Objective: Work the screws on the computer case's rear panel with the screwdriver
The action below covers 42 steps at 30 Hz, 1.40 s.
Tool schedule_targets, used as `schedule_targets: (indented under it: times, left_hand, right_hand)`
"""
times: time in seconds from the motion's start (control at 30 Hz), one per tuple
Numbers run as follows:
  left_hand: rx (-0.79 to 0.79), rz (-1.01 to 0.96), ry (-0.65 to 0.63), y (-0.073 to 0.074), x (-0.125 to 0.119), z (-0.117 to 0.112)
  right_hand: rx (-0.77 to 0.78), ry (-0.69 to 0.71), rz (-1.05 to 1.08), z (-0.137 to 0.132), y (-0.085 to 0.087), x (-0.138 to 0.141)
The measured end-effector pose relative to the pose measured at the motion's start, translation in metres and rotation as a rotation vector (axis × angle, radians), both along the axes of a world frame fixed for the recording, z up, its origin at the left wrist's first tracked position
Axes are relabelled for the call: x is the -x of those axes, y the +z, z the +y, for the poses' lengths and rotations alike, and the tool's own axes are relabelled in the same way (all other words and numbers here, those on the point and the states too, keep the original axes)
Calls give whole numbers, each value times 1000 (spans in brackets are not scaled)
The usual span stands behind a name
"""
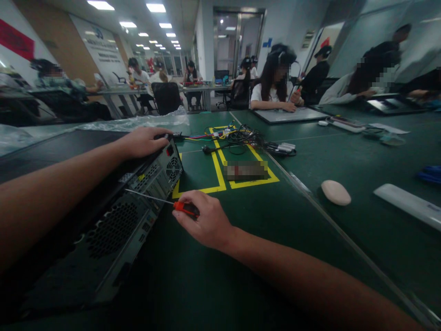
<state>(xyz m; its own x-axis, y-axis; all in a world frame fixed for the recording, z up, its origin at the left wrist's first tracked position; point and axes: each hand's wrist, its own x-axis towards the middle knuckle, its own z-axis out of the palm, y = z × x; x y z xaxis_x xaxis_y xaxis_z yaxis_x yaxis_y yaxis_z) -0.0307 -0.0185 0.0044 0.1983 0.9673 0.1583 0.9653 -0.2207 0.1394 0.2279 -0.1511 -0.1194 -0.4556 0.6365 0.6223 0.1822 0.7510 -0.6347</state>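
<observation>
A black desktop computer case [65,220] lies on its side at the left, its rear panel with vent holes and ports facing right. My left hand [146,141] rests on the case's top near the far rear corner, fingers stretched out along it. In my right hand [206,220] is a screwdriver [181,207] with an orange and black handle. Its long thin shaft points left, the tip at the slot area of the rear panel. I cannot tell whether the tip sits in a screw.
Yellow tape [220,172] marks rectangles on the green table [262,271]. Tangled cables [244,135] lie beyond, with a blurred-out object [245,170] nearer. Clear plastic wrap [138,123] is behind the case. At right are a pale rounded object [336,192] and a white bar [409,204]. Several people work farther back.
</observation>
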Motion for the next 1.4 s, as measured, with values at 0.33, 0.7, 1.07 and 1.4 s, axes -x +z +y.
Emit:
schedule_targets:
  times: [0.33, 0.7, 1.07, 1.4]
  left_hand:
    - [16, 13, 12, 1, 1, -1]
    - [44, 52, 14, 4, -5, -5]
    - [41, 56, 19, 6, -6, -6]
    - [52, 51, 52, 4, -7, -7]
  right_hand:
    - [6, -13, 14, 0, 1, -1]
    - [71, 15, -20, -3, 6, 0]
    - [82, 13, -21, -3, 6, 2]
    - [88, 24, -23, -3, 6, 0]
